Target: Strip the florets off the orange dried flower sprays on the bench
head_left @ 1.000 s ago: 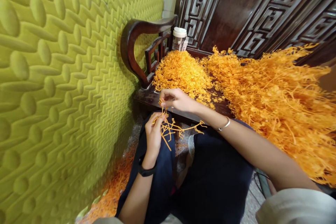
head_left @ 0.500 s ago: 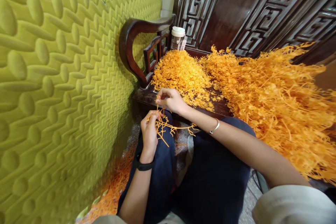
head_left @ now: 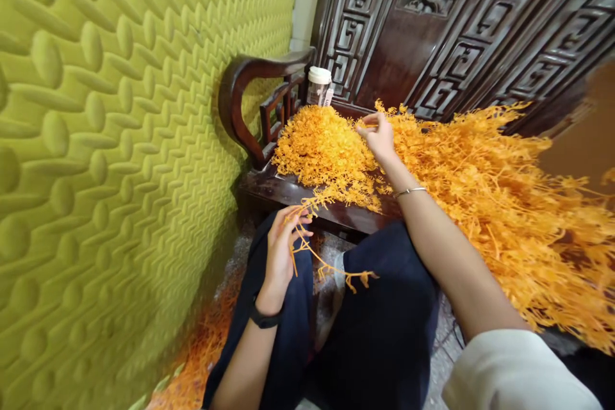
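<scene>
My left hand [head_left: 281, 246] is above my left knee, its fingers closed on a thin, branching orange stem [head_left: 323, 261]. The stem's forked twigs hang to the right over my lap, while another part points up toward the heap. Farther forward, my right hand [head_left: 378, 136] hovers at the right side of a heap of small orange sprigs [head_left: 319, 144]. Its thumb and index finger are pinched together, with a bit of orange showing between them. To its right lies a large pile of long orange dried-looking branches [head_left: 485, 192].
The heap rests on a dark wooden bench [head_left: 283, 189] with a curved armrest [head_left: 235, 90] and carved back [head_left: 394, 51]. A white-lidded jar [head_left: 319, 84] stands behind it. A textured yellow-green wall [head_left: 120, 141] is on the left. Orange scraps [head_left: 202, 346] cover the floor.
My right hand has moved away from the left hand, forward and right to the heap's edge. The left hand has dropped slightly, still holding the stem, which has swung. The view has tilted slightly.
</scene>
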Action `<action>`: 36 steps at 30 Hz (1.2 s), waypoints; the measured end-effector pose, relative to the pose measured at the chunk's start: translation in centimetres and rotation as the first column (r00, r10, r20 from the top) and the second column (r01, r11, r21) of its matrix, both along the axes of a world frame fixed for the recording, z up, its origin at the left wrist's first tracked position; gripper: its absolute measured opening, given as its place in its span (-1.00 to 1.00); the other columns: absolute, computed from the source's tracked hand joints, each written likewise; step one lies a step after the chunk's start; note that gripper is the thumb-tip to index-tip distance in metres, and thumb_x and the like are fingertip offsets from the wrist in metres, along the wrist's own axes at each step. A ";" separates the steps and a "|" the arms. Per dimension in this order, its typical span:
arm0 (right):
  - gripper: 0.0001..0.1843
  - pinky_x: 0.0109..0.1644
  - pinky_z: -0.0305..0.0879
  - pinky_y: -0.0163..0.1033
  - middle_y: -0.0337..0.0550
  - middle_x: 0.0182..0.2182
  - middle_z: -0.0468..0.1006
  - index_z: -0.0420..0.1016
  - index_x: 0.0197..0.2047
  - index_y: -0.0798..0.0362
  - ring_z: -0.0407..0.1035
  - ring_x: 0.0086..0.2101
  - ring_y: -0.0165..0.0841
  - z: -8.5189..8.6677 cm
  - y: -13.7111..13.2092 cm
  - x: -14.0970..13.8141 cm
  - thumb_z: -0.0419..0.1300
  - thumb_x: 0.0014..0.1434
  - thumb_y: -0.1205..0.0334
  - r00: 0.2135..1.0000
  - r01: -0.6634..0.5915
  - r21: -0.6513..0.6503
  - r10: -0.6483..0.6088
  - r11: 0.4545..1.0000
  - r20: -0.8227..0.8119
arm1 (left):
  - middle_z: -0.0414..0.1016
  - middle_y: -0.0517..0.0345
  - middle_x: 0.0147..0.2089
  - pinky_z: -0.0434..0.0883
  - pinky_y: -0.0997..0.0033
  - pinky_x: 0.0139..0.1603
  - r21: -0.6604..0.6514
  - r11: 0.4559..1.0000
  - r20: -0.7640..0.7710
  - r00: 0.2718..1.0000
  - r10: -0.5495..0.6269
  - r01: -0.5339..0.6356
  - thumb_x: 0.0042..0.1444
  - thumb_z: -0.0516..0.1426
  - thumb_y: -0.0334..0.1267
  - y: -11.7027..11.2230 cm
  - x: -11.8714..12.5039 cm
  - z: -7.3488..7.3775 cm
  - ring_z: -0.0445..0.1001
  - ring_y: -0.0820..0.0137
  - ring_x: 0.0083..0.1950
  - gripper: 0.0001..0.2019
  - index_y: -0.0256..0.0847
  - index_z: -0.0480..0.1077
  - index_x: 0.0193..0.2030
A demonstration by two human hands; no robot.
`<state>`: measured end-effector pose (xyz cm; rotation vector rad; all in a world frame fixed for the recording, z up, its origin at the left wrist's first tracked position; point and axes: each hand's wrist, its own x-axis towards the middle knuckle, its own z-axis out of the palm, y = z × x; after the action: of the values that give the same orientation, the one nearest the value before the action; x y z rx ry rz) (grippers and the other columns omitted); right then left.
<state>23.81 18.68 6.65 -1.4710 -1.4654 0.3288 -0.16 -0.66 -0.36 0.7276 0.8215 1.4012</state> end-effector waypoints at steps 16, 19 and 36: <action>-0.79 -0.13 0.33 -0.12 -0.09 -0.24 0.48 0.43 -0.35 0.10 0.38 -0.28 -0.31 1.2 -2.3 -1.8 0.22 -0.14 0.27 0.973 -0.231 -0.056 0.230 0.971 -0.019 | 0.31 -0.14 0.17 0.38 0.01 -0.06 0.094 0.975 0.334 0.916 -0.221 0.201 0.07 -0.10 0.21 0.1 -1.6 1.0 0.30 0.10 0.16 -0.38 -0.13 0.26 0.14; -0.80 -0.17 0.32 -0.15 -0.13 -0.34 0.48 0.44 -0.33 0.12 0.37 -0.34 -0.34 1.1 -2.3 -1.7 0.20 -0.12 0.30 0.978 -0.209 -0.110 0.209 0.972 -0.016 | 0.32 -0.18 0.15 0.39 -0.03 -0.09 0.087 0.977 0.328 0.920 -0.215 0.197 0.04 -0.14 0.27 -0.1 -1.6 1.2 0.29 0.05 0.15 -0.32 -0.15 0.26 0.15; -0.83 -0.22 0.34 -0.24 -0.13 -0.38 0.48 0.46 -0.34 0.15 0.38 -0.37 -0.37 0.2 -2.0 -1.3 0.28 -0.09 0.37 0.984 -0.177 -0.259 0.178 0.950 -0.020 | 0.48 -0.07 -0.08 0.44 0.35 -0.24 -0.120 0.885 -0.248 0.849 -0.466 0.450 -0.01 0.17 -0.20 -0.3 -0.3 -0.3 0.45 0.27 -0.08 -0.45 -0.26 0.23 0.16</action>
<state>22.51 16.70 6.86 -1.5468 -1.6087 0.6501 -0.41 -0.92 -0.65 1.0117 0.8253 0.8529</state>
